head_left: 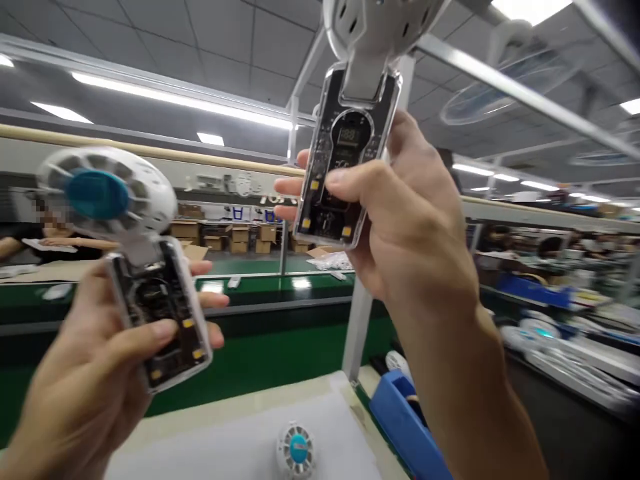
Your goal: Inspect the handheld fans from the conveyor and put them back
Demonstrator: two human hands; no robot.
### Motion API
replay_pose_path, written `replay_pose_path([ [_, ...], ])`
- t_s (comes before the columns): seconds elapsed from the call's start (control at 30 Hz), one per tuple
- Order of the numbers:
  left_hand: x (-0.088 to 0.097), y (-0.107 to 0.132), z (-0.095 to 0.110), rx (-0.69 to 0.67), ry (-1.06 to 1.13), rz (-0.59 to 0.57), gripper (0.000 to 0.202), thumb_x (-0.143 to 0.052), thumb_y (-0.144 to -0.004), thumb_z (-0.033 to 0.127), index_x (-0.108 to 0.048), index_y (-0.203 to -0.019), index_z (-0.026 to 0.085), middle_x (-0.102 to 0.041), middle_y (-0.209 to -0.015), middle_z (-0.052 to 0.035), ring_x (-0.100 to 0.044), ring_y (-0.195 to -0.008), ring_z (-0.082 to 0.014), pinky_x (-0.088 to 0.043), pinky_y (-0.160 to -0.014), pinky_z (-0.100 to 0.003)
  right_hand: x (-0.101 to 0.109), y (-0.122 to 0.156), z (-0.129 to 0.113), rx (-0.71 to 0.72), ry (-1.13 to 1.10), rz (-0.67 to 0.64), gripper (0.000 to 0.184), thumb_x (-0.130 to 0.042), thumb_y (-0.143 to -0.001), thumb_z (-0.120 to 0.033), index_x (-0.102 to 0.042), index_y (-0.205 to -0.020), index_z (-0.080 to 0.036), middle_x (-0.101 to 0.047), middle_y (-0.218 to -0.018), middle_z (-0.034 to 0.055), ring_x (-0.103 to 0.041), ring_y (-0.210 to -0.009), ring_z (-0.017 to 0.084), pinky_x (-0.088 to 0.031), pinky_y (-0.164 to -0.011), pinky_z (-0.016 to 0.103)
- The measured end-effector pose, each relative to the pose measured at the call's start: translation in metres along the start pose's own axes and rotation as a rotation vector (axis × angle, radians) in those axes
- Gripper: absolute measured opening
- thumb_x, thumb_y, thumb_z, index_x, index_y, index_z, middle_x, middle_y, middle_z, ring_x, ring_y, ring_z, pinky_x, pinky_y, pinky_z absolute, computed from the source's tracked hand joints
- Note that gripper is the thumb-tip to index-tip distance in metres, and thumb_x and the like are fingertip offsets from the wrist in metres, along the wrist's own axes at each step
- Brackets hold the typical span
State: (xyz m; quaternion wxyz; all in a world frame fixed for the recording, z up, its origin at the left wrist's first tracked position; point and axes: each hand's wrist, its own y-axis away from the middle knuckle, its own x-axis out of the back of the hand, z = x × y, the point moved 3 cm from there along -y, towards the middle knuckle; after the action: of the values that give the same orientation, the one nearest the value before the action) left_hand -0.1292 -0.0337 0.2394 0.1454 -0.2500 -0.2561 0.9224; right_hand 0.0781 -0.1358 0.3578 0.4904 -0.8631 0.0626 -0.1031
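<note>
Clear plastic housing (345, 153) of a small fan stands upright in your right hand (420, 227), your thumb pressed across its front and your fingers curled behind it, so that hand is closed on it. Your left hand (85, 373) is closed the same way on a second clear housing (160, 313), which tilts and blurs, with a white fan head (107, 190) and teal hub above it. The top of the frame cuts off the upper fan head (380, 20) on the right-hand fan. Dark circuitry and small yellow pads show through both housings, but the digits on the small display (349, 137) are too hard to read.

Below your hands, a third fan (295, 450) with a teal hub lies on a white sheet (240, 440) on the surface. A blue bin (405, 427) sits just to its right, cut off by the lower edge. Farther right, white fans (565, 353) lie blurred in rows. Ahead, a metal post (357, 327) stands before a green bench (240, 353). Beyond are cardboard boxes (240, 237) and a co-worker's arm (65, 243), partly hidden by the left fan head.
</note>
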Motion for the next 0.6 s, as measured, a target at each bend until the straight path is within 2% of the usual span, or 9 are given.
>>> replay_pose_path([
  [0.1, -0.01, 0.003, 0.001, 0.022, -0.065, -0.104, 0.069, -0.077, -0.072, 0.018, -0.044, -0.133, 0.029, -0.071, -0.119, -0.0108, -0.075, -0.07, -0.028, -0.064, -0.055, -0.038, -0.029, 0.02, 0.024, -0.097, -0.078, -0.036, 0.054, -0.055, -0.093, -0.021, -0.034, -0.14, -0.037, -0.065, -0.111, 0.0008, -0.07, -0.103, 0.023, -0.066, -0.076, 0.037],
  [0.2, -0.009, -0.004, -0.008, 0.045, -0.055, -0.191, 0.075, -0.074, -0.078, 0.02, -0.034, -0.141, 0.029, -0.071, -0.114, -0.0104, -0.074, -0.071, -0.024, -0.064, -0.06, -0.036, -0.038, 0.048, 0.064, -0.226, -0.186, -0.045, 0.061, -0.061, -0.09, -0.025, -0.034, -0.144, -0.036, -0.067, -0.111, 0.0036, -0.072, -0.094, 0.025, -0.065, -0.073, 0.041],
  [0.3, -0.006, -0.015, -0.02, 0.063, -0.07, -0.247, 0.077, -0.069, -0.082, 0.019, -0.025, -0.145, 0.029, -0.071, -0.107, -0.0079, -0.073, -0.071, -0.0214, -0.062, -0.064, -0.034, -0.034, 0.066, 0.107, -0.36, -0.248, -0.007, 0.062, -0.063, -0.09, -0.027, -0.034, -0.144, -0.035, -0.067, -0.115, 0.0056, -0.072, -0.085, 0.022, -0.064, -0.074, 0.042],
  [0.4, -0.009, -0.024, -0.036, 0.122, -0.06, -0.289, 0.075, -0.065, -0.085, 0.017, -0.022, -0.145, 0.028, -0.07, -0.1, -0.0057, -0.072, -0.073, -0.0193, -0.06, -0.066, -0.031, -0.028, 0.074, 0.138, -0.445, -0.294, -0.009, 0.068, -0.062, -0.091, -0.027, -0.027, -0.149, -0.036, -0.066, -0.118, 0.0059, -0.071, -0.079, 0.019, -0.063, -0.074, 0.041],
  [0.5, -0.017, -0.029, -0.054, 0.162, -0.027, -0.334, 0.075, -0.063, -0.085, 0.015, -0.02, -0.145, 0.027, -0.07, -0.098, -0.0059, -0.071, -0.074, -0.0176, -0.059, -0.067, -0.029, -0.023, 0.075, 0.159, -0.521, -0.355, -0.059, 0.073, -0.061, -0.092, -0.026, -0.021, -0.152, -0.037, -0.064, -0.122, 0.0064, -0.071, -0.077, 0.019, -0.063, -0.074, 0.042],
  [0.6, -0.024, -0.031, -0.069, 0.202, 0.002, -0.365, 0.076, -0.063, -0.085, 0.015, -0.018, -0.145, 0.026, -0.07, -0.097, -0.0067, -0.071, -0.074, -0.0188, -0.06, -0.069, -0.032, -0.018, 0.072, 0.173, -0.515, -0.408, -0.101, 0.073, -0.063, -0.09, -0.026, -0.024, -0.151, -0.037, -0.063, -0.127, 0.0073, -0.071, -0.078, 0.019, -0.063, -0.074, 0.043],
])
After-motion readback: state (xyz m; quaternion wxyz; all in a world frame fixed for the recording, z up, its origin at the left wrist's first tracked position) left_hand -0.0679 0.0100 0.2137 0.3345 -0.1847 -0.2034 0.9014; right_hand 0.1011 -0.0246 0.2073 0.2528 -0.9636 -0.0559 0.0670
